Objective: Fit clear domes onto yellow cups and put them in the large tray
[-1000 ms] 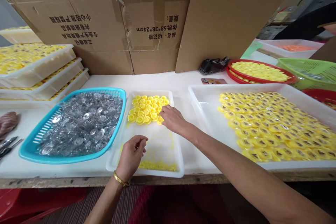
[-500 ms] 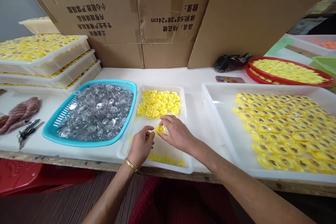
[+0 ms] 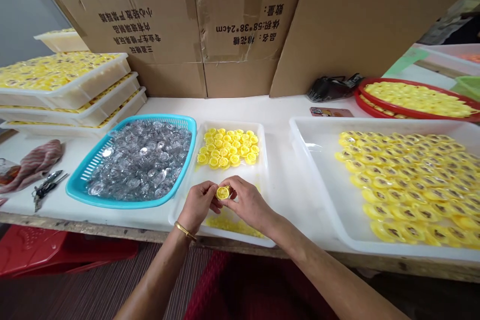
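A small round yellow cup point(image 3: 223, 193) with paler contents is pinched between my two hands, its open face turned up toward me. My right hand point(image 3: 245, 202) grips its right side with thumb and fingers. At its left edge, the closed fingertips of my left hand point(image 3: 198, 204) hold it too. Below my hands lies a white tray point(image 3: 264, 175). Rows of similar yellow cups point(image 3: 228, 147) fill its far half, and yellow crumbs are scattered in the near part.
A blue basket point(image 3: 131, 204) of clear plastic domes stands left. To the right, a large white tray point(image 3: 318, 185) holds many yellow pieces with dark centres. Stacked trays point(image 3: 112, 72), keys point(image 3: 47, 187) and a striped cloth point(image 3: 39, 162) lie left. Cardboard point(image 3: 240, 20) rises behind; red trays point(image 3: 362, 95) sit back right.
My right hand has brought the yellow cup slightly left and nearer to me. My left hand, apart from it before, has closed on its left edge.
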`<state>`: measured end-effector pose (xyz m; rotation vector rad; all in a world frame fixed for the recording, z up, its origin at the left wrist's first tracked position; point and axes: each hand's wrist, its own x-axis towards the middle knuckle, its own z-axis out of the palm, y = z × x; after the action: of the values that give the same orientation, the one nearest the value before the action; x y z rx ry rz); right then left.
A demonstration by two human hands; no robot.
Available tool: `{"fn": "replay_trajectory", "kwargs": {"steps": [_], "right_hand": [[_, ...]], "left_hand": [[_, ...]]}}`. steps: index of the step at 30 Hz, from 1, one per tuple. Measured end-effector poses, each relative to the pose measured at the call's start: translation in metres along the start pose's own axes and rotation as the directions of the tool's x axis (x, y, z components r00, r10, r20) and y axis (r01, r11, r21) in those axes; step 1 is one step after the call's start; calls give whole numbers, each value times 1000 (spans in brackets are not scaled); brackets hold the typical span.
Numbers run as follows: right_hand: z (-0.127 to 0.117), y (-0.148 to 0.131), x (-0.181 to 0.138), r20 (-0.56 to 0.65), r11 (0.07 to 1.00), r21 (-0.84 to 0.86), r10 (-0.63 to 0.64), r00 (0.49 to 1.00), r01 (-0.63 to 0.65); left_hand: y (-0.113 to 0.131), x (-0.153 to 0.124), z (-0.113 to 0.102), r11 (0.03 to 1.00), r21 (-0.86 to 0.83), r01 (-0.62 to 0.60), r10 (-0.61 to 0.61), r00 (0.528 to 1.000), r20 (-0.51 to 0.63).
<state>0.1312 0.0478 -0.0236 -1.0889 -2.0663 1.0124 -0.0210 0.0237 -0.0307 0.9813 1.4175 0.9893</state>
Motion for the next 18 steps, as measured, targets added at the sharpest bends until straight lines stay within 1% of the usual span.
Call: {"fn": "replay_trajectory", "kwargs": {"steps": [6,8,11,14,18], "right_hand": [[-2,-1,1,-58,996,37,82,995,-80],[-2,0,2,-81,992,51,119,990,-115],[-3,1,3,-90,981,97,179,980,-171],[-4,3,4,-44,964,181,204,978,-193],[-5,6,3,46,925,320,202,978,-206]], "left_hand": [[5,-2,1,999,-37,23,-21,999,30],[5,-3,1,999,-54,-6,5,1000,-7],[5,-5,1,995,-53,-89,86,995,-51],[5,-6,2,991,-33,-128,128,992,-22],[7,-6,4,994,-74,-80,77,996,-51]]}}
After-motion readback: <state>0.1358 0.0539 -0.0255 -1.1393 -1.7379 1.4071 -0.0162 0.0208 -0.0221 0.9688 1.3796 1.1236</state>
